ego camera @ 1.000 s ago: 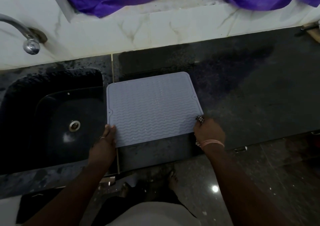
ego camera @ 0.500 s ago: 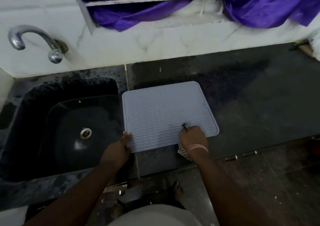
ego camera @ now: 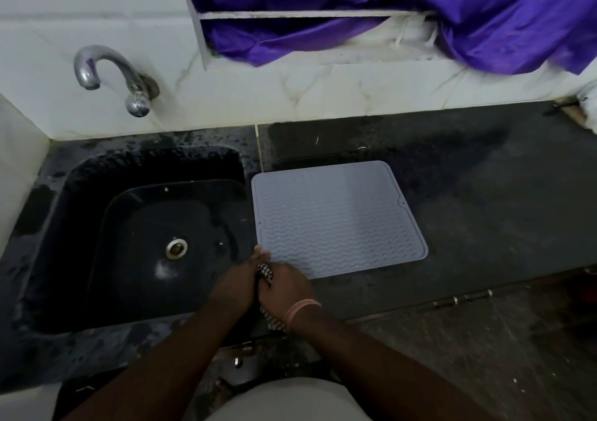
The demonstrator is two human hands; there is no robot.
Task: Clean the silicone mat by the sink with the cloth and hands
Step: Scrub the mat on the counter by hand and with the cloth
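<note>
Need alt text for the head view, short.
Both hands meet at the near left corner of a grey mat on a dark counter; the right hand grips a checked cloth, the left hand beside it, sink at left.

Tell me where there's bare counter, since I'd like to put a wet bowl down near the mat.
Bare dark counter runs right of the grey mat, and a strip lies between mat and tiled wall. It is crowded at the mat's near-left corner: left hand and right hand with the checked cloth.
</note>
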